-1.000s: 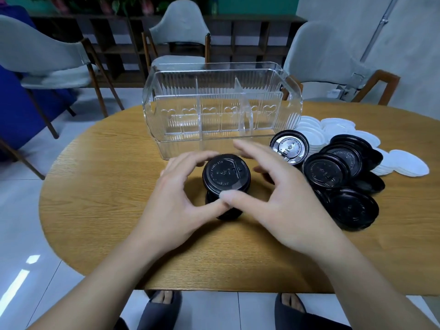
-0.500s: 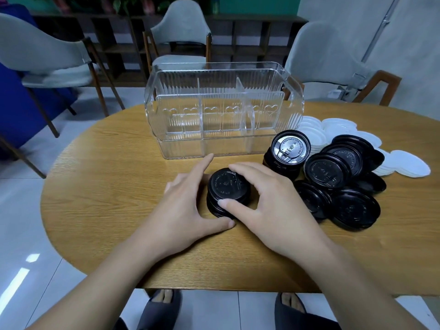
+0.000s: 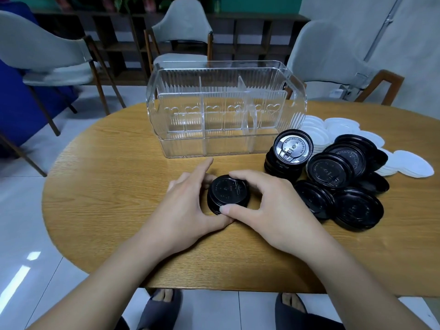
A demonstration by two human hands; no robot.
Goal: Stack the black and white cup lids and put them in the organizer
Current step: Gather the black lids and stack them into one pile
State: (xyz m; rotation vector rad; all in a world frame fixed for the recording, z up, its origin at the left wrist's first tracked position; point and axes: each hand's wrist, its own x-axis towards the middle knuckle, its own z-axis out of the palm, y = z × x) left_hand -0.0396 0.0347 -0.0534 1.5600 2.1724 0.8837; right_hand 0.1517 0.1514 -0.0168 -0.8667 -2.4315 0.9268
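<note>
A short stack of black lids (image 3: pixel 228 194) stands on the wooden table (image 3: pixel 114 186) in front of me. My left hand (image 3: pixel 188 210) cups its left side with the index finger stretched forward. My right hand (image 3: pixel 266 206) curls round its right side, thumb against the near rim. Both thumbs meet in front of the stack. The clear ribbed organizer (image 3: pixel 223 110) with dividers stands behind, nothing in it. A second black stack (image 3: pixel 289 151) and loose black lids (image 3: pixel 345 186) lie to the right. White lids (image 3: pixel 333 129) lie behind them.
Grey chairs (image 3: pixel 183 27) stand round the far side of the table, with a dark shelf unit behind. My feet in slippers show under the near table edge. Bare wood lies left of the stack.
The black stack came down from tilted between my hands onto the table. Both hands have closed in round it and pressed it shorter.
</note>
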